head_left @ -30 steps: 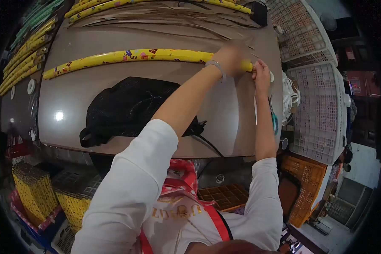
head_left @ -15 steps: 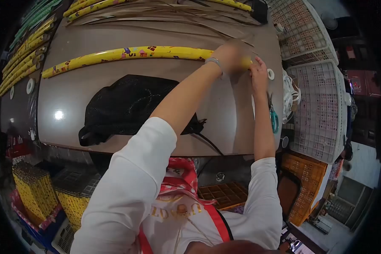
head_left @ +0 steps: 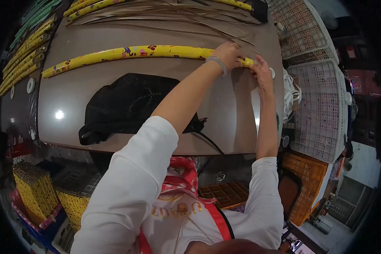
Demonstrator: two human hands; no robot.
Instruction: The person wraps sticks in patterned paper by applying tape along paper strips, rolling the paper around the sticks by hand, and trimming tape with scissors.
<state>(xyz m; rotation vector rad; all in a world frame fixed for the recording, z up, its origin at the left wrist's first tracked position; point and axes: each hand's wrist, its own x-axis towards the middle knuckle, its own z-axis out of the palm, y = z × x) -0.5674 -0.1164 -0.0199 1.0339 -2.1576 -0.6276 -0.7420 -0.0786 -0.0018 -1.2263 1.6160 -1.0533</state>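
A long, slim yellow tube (head_left: 127,53) with a colourful print lies across the far half of the table. My left hand (head_left: 227,55), with a band at the wrist, is wrapped around it close to its right end. At the very tip, my right hand (head_left: 263,75) pinches the tube between bent fingers. Part of the printed surface shows between the two hands. A white tape roll (head_left: 272,73) sits just beside my right hand. Below the tube lies a black mesh bag (head_left: 131,103) with a cord. Teal-handled scissors are mostly hidden behind my right forearm.
Flat brown strips (head_left: 156,17) lie along the table's far side. More yellow tubes (head_left: 23,59) rest at the left, near another tape roll (head_left: 30,85). White plastic crates (head_left: 317,110) stand at the right, above an orange crate (head_left: 302,186). Yellow printed bundles (head_left: 34,190) stand lower left.
My right hand has shifted slightly right and down, its forearm now covering most of the scissors. My left hand stays on the tube, which has barely moved.
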